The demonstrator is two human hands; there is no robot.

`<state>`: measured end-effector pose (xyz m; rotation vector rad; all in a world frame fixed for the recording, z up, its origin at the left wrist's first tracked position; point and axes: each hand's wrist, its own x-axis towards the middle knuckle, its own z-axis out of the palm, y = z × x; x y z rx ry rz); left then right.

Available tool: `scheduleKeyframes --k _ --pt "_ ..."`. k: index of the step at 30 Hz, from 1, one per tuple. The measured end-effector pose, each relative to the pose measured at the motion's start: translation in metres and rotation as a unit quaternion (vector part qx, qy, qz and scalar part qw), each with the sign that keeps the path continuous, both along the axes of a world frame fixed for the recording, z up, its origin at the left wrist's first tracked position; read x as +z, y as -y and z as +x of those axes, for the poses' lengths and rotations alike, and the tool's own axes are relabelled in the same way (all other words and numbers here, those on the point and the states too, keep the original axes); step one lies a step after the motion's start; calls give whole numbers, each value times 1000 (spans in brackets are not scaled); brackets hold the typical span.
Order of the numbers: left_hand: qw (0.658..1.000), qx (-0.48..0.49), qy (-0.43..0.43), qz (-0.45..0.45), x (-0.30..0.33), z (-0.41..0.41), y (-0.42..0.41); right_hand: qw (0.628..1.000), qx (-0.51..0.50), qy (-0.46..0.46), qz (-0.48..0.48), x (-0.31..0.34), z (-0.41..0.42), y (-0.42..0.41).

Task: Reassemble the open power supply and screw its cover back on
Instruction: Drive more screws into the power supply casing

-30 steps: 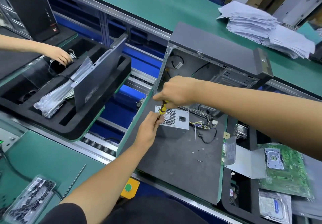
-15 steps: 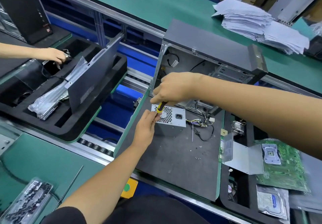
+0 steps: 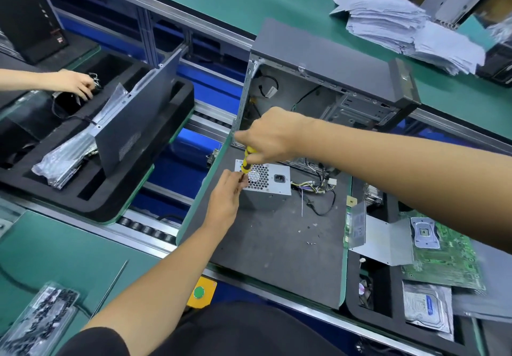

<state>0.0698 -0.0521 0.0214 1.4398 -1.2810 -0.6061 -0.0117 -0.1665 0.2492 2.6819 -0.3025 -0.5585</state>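
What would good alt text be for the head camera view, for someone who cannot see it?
A person's right hand grips a yellow-handled screwdriver over the silver metal power supply box on a grey mat, while the left hand pinches at its tip. Behind stands an open grey computer case; a green circuit board lies to the right.

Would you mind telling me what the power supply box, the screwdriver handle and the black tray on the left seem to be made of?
Power supply box: probably sheet metal, dull silver-grey, with a punched honeycomb vent. Screwdriver handle: likely glossy plastic, yellow with black, mostly hidden by the right hand. Black tray: seemingly foam, matte, with thick rounded walls and cut-out pockets.
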Motion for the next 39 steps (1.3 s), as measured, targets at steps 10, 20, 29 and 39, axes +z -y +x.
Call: scheduleKeyframes --k 10,20,29,39 --pt "999 -20 -21 18 -5 6 1 998 49 -10 41 1 1 2" --pt "999 0 -13 52 -10 5 2 999 -22 24 -15 -12 -3 -1" --pt "998 -4 -51 23 -10 8 6 992 110 -3 58 -5 -6 6" --pt "997 36 -61 -16 -11 6 2 998 -52 28 -6 -23 -6 -4"
